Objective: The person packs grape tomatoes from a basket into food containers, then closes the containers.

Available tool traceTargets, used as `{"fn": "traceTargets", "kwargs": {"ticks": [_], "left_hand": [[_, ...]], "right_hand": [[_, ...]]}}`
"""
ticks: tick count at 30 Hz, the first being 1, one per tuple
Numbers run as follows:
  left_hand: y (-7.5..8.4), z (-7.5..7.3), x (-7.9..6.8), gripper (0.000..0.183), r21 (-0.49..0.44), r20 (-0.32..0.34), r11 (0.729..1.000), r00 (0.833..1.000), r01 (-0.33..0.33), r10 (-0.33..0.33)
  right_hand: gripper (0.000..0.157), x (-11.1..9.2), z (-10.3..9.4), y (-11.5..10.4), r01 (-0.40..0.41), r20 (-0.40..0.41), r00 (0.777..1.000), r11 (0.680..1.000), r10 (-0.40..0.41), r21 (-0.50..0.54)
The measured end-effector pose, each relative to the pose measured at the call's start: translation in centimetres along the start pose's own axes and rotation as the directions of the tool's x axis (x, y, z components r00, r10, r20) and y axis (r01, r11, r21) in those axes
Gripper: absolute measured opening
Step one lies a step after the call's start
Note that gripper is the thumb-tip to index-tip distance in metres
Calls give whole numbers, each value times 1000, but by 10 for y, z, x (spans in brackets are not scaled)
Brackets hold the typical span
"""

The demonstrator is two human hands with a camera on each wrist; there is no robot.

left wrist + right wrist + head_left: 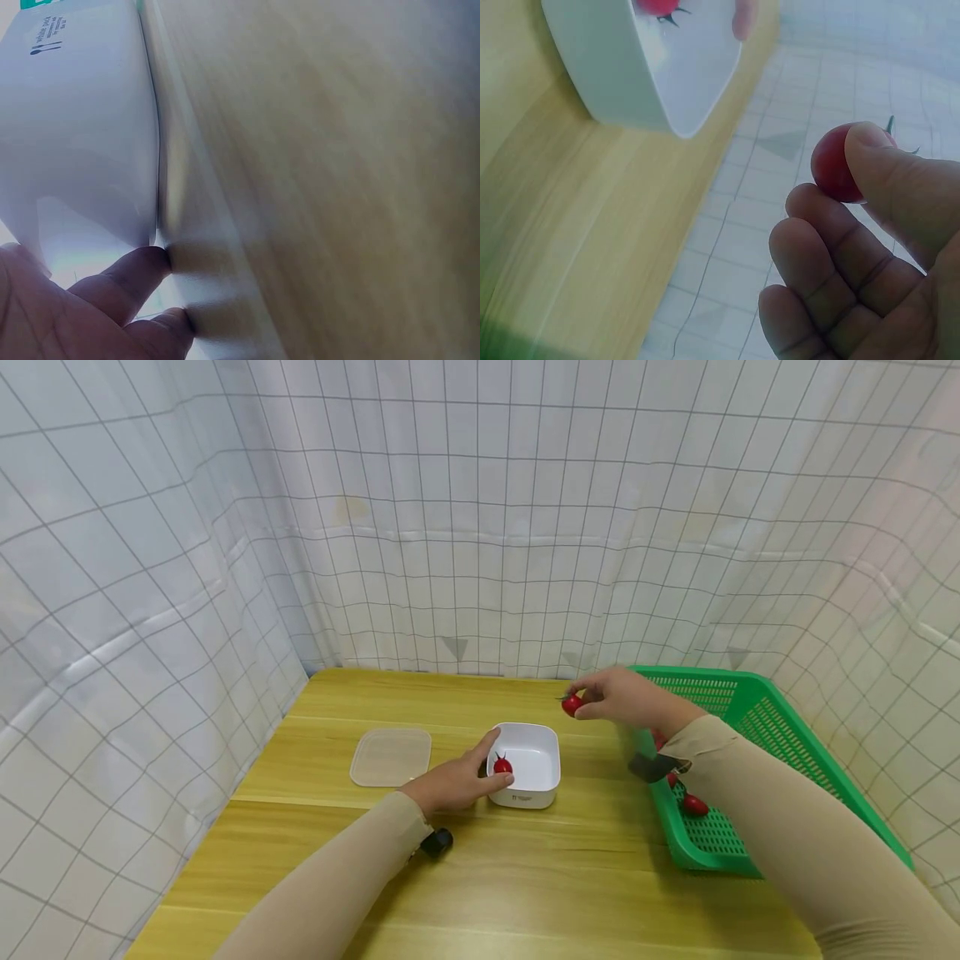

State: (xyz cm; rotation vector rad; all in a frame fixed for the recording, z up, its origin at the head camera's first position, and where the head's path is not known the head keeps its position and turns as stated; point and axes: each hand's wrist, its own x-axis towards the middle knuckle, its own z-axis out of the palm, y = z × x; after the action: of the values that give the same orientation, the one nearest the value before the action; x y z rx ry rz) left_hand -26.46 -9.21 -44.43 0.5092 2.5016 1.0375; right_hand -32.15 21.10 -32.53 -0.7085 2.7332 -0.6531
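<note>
A small red tomato [572, 704] with a green stem is pinched between thumb and fingers of my right hand [626, 697]. That hand is raised between the white square container [536, 797] and the green basket. My left hand [459, 781] holds the container by its left side, with thumb and index finger at the rim. Its lower fingertips are close to the container's base in the left wrist view. Inside the container lies another tomato [502, 765], also seen as a red tomato [658, 6] in the right wrist view.
A green perforated basket [787, 739] at the right holds several tomatoes [695, 806], partly hidden by the right forearm. A translucent flat lid [392, 757] lies left of the container on the wooden table [525, 885]. White gridded curtains [510, 527] surround the table.
</note>
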Motion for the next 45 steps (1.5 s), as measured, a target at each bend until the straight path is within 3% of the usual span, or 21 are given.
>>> {"fn": "traceTargets", "kwargs": {"ticks": [10,19,29,45], "left_hand": [[-1,0,0,93,2,3,1000,1000,11,-11],[-3,0,1,94,-11,10,1000,1000,7,-7],[-4,0,2,95,-10,13,1000,1000,9,-8],[-3,1,2,94,-17,11,1000,1000,9,-9]], "right_hand": [[34,14,17,-20,53,70,996,998,-51,-32],[34,20,27,-29,80,118,990,997,-79,-1],[33,21,34,-32,111,137,984,993,-116,43],[39,21,38,-36,144,154,978,990,-144,9]]}}
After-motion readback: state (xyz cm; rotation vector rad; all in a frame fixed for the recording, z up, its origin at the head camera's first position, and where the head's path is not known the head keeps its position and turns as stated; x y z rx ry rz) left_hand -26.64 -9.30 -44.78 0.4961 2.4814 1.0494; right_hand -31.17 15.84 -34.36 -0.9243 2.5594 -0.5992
